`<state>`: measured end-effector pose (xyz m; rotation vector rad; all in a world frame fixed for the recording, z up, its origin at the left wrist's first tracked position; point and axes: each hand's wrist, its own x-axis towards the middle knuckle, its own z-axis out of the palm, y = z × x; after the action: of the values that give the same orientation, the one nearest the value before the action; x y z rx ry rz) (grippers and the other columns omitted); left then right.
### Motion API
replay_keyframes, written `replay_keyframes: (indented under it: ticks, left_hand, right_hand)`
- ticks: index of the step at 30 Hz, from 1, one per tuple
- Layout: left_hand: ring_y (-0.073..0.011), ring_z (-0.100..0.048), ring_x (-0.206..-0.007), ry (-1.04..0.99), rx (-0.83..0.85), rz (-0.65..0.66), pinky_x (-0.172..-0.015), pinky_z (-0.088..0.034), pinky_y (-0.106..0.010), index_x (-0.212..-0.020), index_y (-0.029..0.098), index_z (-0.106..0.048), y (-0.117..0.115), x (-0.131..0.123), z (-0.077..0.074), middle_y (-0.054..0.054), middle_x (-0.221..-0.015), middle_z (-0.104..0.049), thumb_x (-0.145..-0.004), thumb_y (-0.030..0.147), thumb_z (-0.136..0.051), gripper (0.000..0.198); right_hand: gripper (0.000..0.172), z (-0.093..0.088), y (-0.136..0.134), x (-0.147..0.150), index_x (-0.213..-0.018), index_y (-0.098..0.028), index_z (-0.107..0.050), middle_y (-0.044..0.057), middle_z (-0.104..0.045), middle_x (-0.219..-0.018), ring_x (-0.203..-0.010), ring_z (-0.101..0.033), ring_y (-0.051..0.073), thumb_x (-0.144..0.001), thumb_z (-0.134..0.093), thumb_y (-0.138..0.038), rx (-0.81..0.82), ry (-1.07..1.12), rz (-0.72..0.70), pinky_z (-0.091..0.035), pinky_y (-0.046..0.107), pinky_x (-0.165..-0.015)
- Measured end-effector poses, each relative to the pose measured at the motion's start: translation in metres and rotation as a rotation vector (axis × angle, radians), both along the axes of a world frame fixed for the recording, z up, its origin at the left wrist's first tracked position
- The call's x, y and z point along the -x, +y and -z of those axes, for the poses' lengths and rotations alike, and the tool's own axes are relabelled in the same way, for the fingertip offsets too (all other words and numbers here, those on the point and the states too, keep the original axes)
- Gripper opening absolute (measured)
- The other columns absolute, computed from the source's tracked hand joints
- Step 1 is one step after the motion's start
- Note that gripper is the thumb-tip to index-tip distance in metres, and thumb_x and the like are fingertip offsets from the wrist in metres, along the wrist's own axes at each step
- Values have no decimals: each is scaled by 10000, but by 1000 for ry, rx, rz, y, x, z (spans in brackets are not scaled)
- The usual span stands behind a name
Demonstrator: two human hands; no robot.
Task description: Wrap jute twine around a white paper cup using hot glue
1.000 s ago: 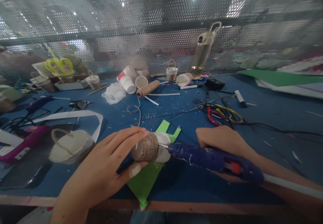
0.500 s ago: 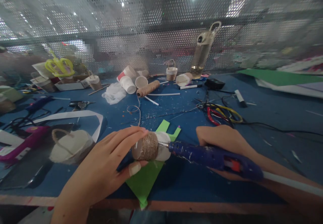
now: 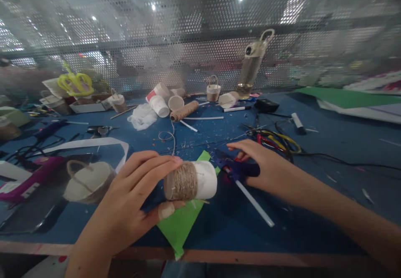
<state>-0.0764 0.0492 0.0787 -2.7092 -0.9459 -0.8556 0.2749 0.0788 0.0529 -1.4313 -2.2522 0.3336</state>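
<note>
My left hand (image 3: 134, 198) is wrapped round a white paper cup (image 3: 206, 180) lying on its side, its fingers over the top and thumb below. Jute twine (image 3: 184, 182) is coiled around the cup's lower half, and a short twine end sticks out underneath. Right of the cup, my right hand (image 3: 255, 161) has the handle of a blue hot glue gun (image 3: 230, 165) between its thumb and fingers, close to the table. A white glue stick (image 3: 255, 203) juts from the gun's back end. Green paper (image 3: 180, 223) lies beneath the cup.
A spool of twine (image 3: 184, 111) lies ahead, its strand running to the cup. Paper cups (image 3: 159, 106), a bottle (image 3: 250, 67), pliers (image 3: 282, 140) and cables stand or lie behind. A small basket (image 3: 89, 182) and a phone (image 3: 34, 207) are at left.
The glue gun's nozzle has left the cup. My right hand has turned the gun and lowered it beside the cup, exposing the cup's white part. My left hand holds almost still.
</note>
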Motion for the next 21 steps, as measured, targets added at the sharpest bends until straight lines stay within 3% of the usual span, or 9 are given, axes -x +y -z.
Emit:
replay_keyframes:
  ticks: [3,8,11,14,17,21]
  left_hand:
    - [-295,-543,-1345,-31,-21,-9,-1211,-423,-415,-1489,227,-507,0,0,-2,-88,-1429,-704,-1031,484,-694,557]
    - [-262,-592,-1325,-57,-18,9,-1229,-422,-373,-1487,233,-501,-2,-3,-5,-77,-1420,-705,-1034,482,-693,551]
    - [-250,-635,-1318,-98,16,21,-1194,-473,-376,-1489,255,-495,-4,-5,-6,-79,-1433,-703,-1052,478,-669,521]
    - [-247,-662,-1329,-161,28,10,-1162,-518,-386,-1489,285,-495,-5,-6,-5,-81,-1435,-700,-1050,466,-678,509]
    - [-247,-672,-1347,-214,33,20,-1154,-552,-386,-1484,288,-510,-5,-5,-5,-83,-1446,-693,-1031,462,-711,526]
    - [-252,-674,-1356,-269,58,48,-1169,-569,-393,-1500,332,-516,-4,-3,-6,-41,-1473,-680,-992,441,-773,580]
  right_hand:
    - [567,-5,-1,-4,-1474,-201,-585,177,-639,-1515,-1420,-611,370,-914,-614,-290,-63,13,-59,-513,613,-1163]
    - [405,-13,-12,18,-1362,-232,-639,121,-704,-1423,-1350,-659,271,-963,-585,-194,-152,186,-201,-530,495,-1173]
    - [478,-16,-18,39,-1423,-246,-610,119,-672,-1493,-1314,-680,269,-951,-689,-232,25,269,-310,-542,495,-1161]
    - [565,-20,-19,55,-1426,-287,-633,94,-625,-1569,-1432,-606,294,-890,-810,-277,191,385,-396,-478,502,-1231]
    - [694,-22,-19,67,-1472,-304,-607,97,-524,-1660,-1394,-632,299,-830,-871,-296,308,549,-385,-570,443,-1128]
    - [780,-23,-19,80,-1478,-302,-571,73,-704,-1424,-1166,-734,246,-773,-904,-266,609,815,-365,-631,368,-964]
